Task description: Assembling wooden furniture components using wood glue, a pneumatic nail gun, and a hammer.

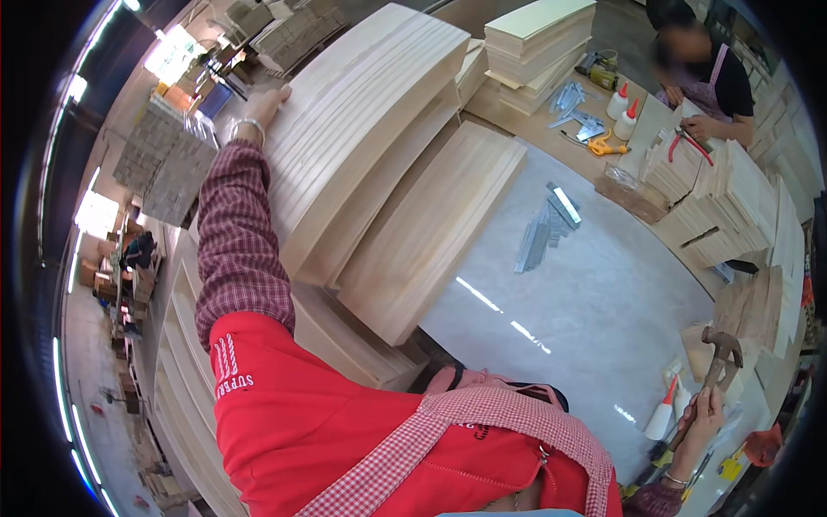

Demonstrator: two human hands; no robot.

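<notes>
My left arm stretches out to a tall stack of pale wooden panels (370, 103), and my left hand (263, 108) lies at its far left edge with the fingers reaching onto the wood. The fingers look stretched out rather than wrapped round anything, though they are small in view. At the lower right, my right hand (705, 422) is closed around the handle of a claw hammer (722, 349), its metal head pointing up. A white glue bottle with a red tip (662, 414) stands just left of that hand. Beside the stack, a thick wooden panel (439, 233) leans at the grey tabletop (586, 310).
Metal strips (547, 228) lie on the grey tabletop. Farther off are more strips, an orange air blow gun (607, 147), glue bottles (618, 102) and red-handled pliers (689, 146). A co-worker (706, 77) sits at the far right. Stacked boards (732, 207) line the right side.
</notes>
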